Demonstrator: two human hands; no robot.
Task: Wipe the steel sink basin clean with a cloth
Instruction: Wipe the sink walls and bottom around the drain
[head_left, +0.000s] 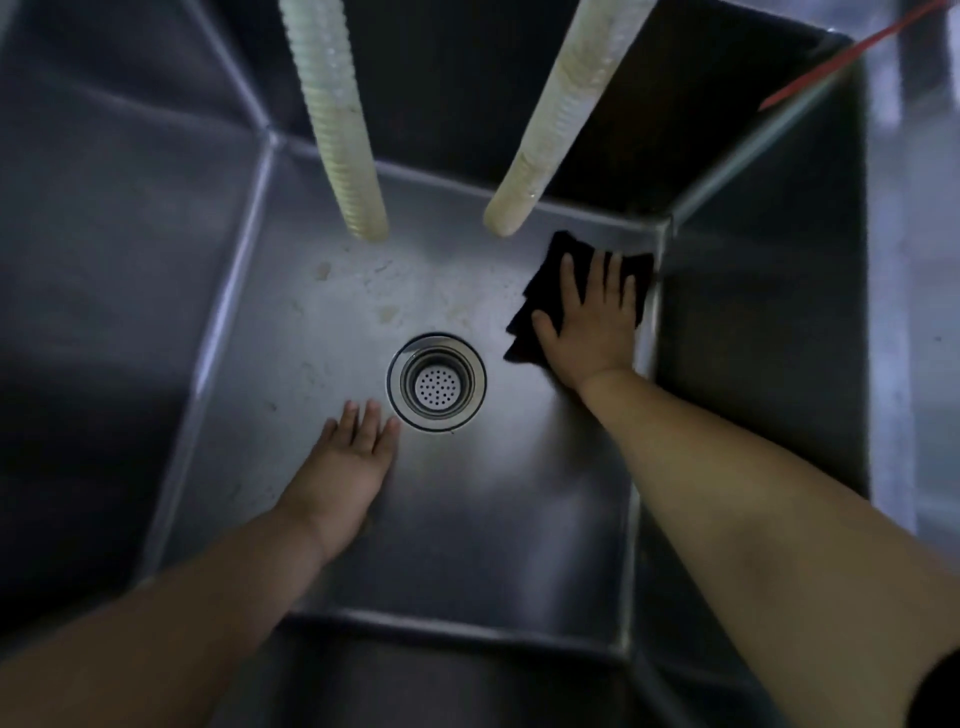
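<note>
I look down into a deep steel sink basin (291, 364). A dark cloth (540, 291) lies flat on the basin floor near the far right corner. My right hand (592, 327) presses on it with fingers spread and straight. My left hand (348, 457) rests flat on the basin floor, fingers straight, just left of the round drain strainer (437, 383). Pale dried stains (387, 312) mark the floor beyond the drain.
Two ribbed cream hoses hang into the basin from above, the left hose (343, 135) and the right hose (550, 135), their ends just above the far part of the floor. A red cord (841, 57) crosses the top right corner. Steel walls enclose all sides.
</note>
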